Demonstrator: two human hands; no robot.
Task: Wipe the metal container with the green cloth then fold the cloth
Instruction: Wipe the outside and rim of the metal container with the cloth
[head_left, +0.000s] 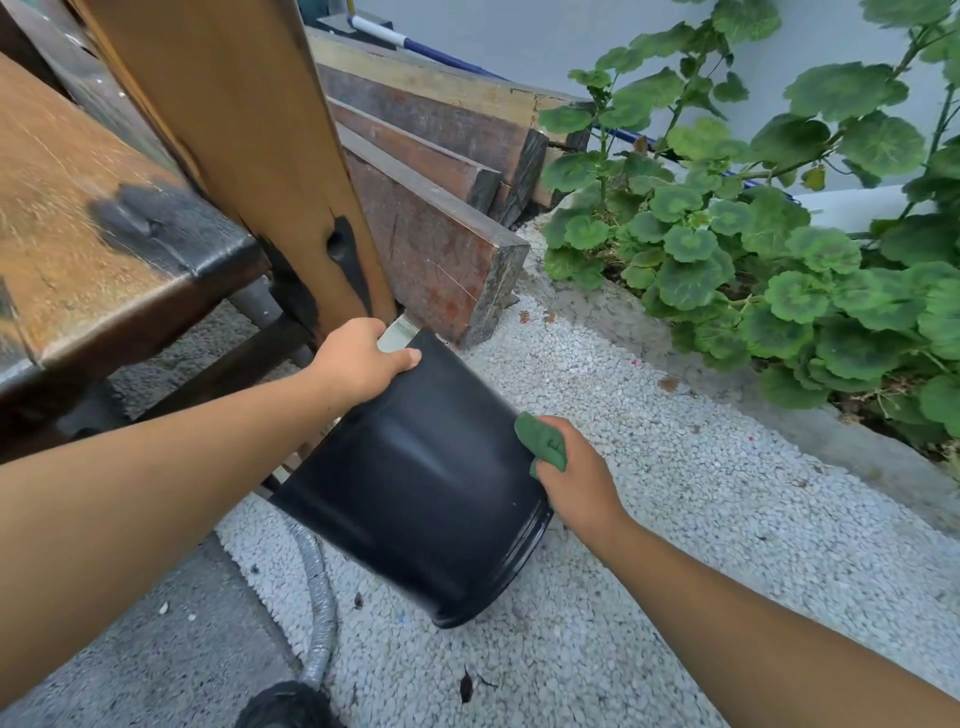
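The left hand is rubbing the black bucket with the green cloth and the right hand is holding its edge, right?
Not quite, the hands are swapped. In the head view, the right hand presses the green cloth against the black bucket, and the left hand holds its edge.

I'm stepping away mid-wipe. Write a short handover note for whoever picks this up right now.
Left hand: gripping the black metal container at its far end, holding it tilted above the gravel ground.
Right hand: closed on the bunched green cloth, pressed against the container's right side.
Done: wiping appears under way; how much of the surface is covered cannot be told.
Left: finish wiping around the container, set it down, then fold the cloth, which is not yet folded.
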